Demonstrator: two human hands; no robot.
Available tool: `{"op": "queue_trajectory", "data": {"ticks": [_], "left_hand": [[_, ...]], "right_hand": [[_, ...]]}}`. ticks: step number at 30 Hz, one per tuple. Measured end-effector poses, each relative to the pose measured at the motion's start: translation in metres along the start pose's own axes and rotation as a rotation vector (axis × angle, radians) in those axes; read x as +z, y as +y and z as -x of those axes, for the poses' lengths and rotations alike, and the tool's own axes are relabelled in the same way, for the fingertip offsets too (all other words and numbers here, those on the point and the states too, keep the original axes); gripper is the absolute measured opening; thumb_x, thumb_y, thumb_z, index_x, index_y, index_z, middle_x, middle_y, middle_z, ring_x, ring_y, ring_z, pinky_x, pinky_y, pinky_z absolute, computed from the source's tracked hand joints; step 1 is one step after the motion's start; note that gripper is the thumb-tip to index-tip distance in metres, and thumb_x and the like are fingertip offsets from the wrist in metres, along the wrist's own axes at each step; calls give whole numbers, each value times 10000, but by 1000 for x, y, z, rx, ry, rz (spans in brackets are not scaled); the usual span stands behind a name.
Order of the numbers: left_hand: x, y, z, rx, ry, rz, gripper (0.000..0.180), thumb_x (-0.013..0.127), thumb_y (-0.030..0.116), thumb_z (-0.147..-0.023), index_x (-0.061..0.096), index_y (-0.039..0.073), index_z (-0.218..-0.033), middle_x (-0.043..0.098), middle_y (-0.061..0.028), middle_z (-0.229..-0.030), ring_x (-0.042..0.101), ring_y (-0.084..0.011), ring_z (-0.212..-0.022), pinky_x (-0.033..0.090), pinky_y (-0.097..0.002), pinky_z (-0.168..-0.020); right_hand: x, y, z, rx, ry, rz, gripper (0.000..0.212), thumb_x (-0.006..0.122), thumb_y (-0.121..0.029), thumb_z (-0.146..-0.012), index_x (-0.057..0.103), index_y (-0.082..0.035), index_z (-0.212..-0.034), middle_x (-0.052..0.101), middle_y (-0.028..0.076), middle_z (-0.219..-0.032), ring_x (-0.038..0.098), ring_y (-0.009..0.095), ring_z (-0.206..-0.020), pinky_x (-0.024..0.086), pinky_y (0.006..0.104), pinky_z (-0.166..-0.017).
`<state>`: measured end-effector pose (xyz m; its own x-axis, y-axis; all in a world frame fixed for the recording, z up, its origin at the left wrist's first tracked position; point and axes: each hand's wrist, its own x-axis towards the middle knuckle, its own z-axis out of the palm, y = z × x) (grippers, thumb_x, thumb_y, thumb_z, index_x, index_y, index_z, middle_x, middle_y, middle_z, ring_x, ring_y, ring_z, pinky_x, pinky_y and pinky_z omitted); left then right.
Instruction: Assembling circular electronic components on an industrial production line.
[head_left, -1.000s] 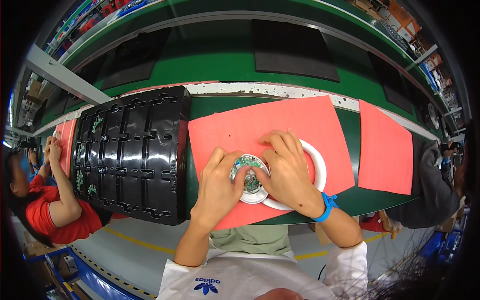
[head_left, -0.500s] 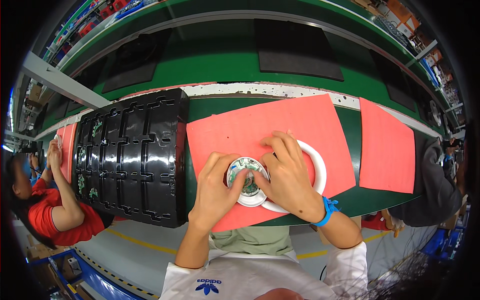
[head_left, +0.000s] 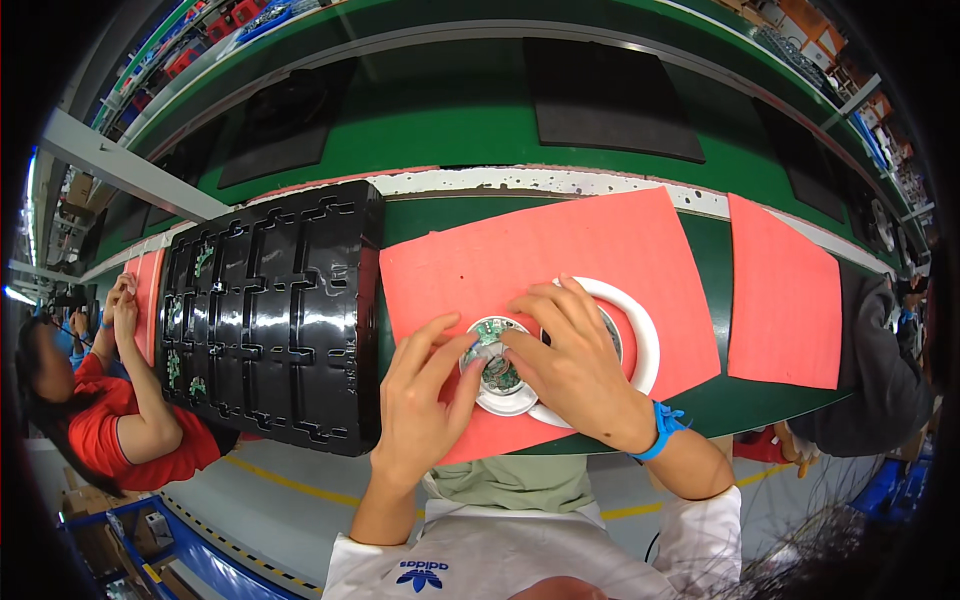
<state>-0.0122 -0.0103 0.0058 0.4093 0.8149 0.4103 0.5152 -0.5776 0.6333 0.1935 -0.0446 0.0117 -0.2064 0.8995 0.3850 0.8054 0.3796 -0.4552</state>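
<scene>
Left hand [head_left: 420,388] at housing rim [head_left: 505,407]

Head fisheye, facing down, close above hands [head_left: 578,350]; rim seemingly distorted.

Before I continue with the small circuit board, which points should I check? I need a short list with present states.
1. White dish lying on the pink mat: ok.
2. Circuit board inside the dish: ok.
3. Board fully seated: cannot tell; fingers cover part.
4. Left hand and right hand at the dish: ok.
5. Curved white piece fully visible: not ok; right hand hides part.
6. Black tray apart from both hands: ok.
</scene>
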Motion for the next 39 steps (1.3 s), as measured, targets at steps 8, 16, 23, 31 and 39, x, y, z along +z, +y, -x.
{"op": "queue_trajectory", "data": {"ticks": [8, 16, 23, 31, 39], "left_hand": [[-4, 22, 12, 13, -57, -145, 256, 814, 27, -823, 768, -33, -1067, 691, -163, -1286, 654, -326, -1056, 559, -413, -867], [0, 24, 18, 30, -78, -275, 263, 784, 60, -853, 765, -40, -1096, 680, -154, -1308, 636, -331, -1054, 545, -430, -854], [0, 12, 12, 82, -67, -360, 242, 772, 91, -830, 769, 21, -1062, 678, -109, -1302, 628, -300, -1054, 475, -396, -800], [11, 0, 12, 83, 61, -78, 248, 791, 63, -820, 736, 17, -1057, 697, -118, -1196, 652, -308, -965, 523, -418, -779], [12, 2, 0, -137, 12, -45, 236, 815, 22, -830, 715, -11, -1042, 664, -125, -905, 657, -244, -716, 545, -378, -665]], "right_hand": [[0, 1, 2, -5, 3, 8, 249, 820, -57, -772, 781, -53, -1018, 679, 99, -1167, 633, 296, -1168, 417, 567, -1189], [1, 1, 0, -7, -14, -14, 234, 809, -25, -772, 797, -33, -1005, 686, 107, -1120, 650, 285, -1078, 411, 577, -1190], [-4, -6, -11, 24, -96, -9, 175, 797, -13, -806, 789, -26, -980, 670, 100, -1082, 639, 296, -1029, 404, 584, -1193], [-4, 0, -3, 51, -48, -20, 227, 842, -60, -778, 736, -26, -975, 653, 128, -1143, 611, 356, -1144, 391, 621, -1192], [-4, -7, -8, 121, 36, 197, 299, 887, -129, -717, 688, 15, -886, 623, 208, -1266, 529, 441, -1313, 372, 622, -1203]]}}
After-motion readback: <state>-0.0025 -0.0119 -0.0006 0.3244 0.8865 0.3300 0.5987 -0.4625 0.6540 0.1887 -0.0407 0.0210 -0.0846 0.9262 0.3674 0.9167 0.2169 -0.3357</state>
